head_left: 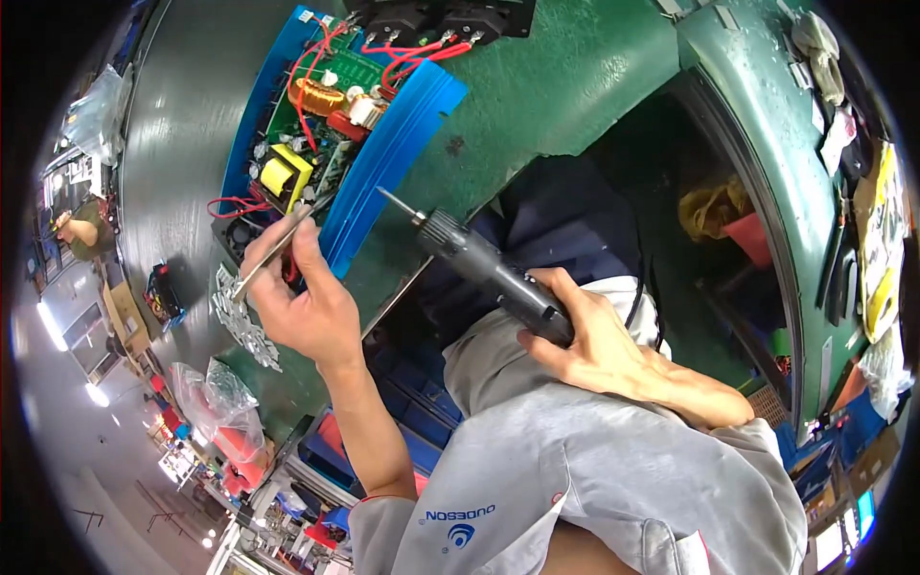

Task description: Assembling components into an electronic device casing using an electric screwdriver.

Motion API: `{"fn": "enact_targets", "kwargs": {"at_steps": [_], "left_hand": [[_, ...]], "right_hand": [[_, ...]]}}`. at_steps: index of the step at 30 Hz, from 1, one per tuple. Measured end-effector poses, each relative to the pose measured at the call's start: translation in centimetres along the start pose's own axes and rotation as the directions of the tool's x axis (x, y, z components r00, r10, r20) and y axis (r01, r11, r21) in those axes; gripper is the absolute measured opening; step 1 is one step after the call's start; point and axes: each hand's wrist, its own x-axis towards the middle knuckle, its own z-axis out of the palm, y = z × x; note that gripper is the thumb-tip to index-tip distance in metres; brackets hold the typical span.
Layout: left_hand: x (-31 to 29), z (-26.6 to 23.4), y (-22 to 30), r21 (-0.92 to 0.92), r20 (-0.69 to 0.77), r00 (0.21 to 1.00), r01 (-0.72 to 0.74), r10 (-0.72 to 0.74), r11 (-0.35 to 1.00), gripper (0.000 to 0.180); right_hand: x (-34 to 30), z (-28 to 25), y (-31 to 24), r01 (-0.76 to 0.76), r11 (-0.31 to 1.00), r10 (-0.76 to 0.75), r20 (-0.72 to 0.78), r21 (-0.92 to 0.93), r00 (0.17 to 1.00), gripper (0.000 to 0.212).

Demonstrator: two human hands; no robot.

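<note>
My right hand (599,340) is wrapped round a black electric screwdriver (489,268), its bit pointing up and to the left, apart from the other things. Between the thumb and fingers of my left hand (311,302) is a thin metal strip (271,255), held slantwise at the near end of a blue metal housing (388,158). Inside the open housing sit a green circuit board (350,69), a copper-wound coil (316,97) and a yellow transformer (286,178). Red wires (407,65) run from the board to a black panel with sockets (436,19) at the far end.
A pile of small metal pieces (247,326) lies on the green table (182,125) beside my left hand. Further left stands a small dark part with wires (165,295). Clear plastic bags (218,395) sit at the lower left. To the right are a dark recess and a green ledge (738,48).
</note>
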Motion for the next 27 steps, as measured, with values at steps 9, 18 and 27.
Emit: {"fn": "enact_targets", "kwargs": {"at_steps": [9, 18, 27], "left_hand": [[-0.3, -0.4, 0.1, 0.005, -0.014, 0.999, 0.045, -0.045, 0.999, 0.012], [0.4, -0.3, -0.1, -0.015, -0.014, 0.999, 0.047, -0.047, 0.999, 0.012], [0.4, -0.6, -0.3, -0.105, 0.037, 0.993, -0.104, 0.108, 0.989, 0.024]], "right_hand": [[0.6, 0.4, 0.2, 0.133, 0.984, -0.132, 0.017, -0.118, 0.991, 0.060], [2.2, -0.9, -0.2, -0.136, 0.944, 0.066, 0.232, 0.301, 0.970, 0.072], [1.4, -0.5, 1.1, -0.367, 0.854, 0.241, 0.344, 0.368, 0.907, 0.084]]}}
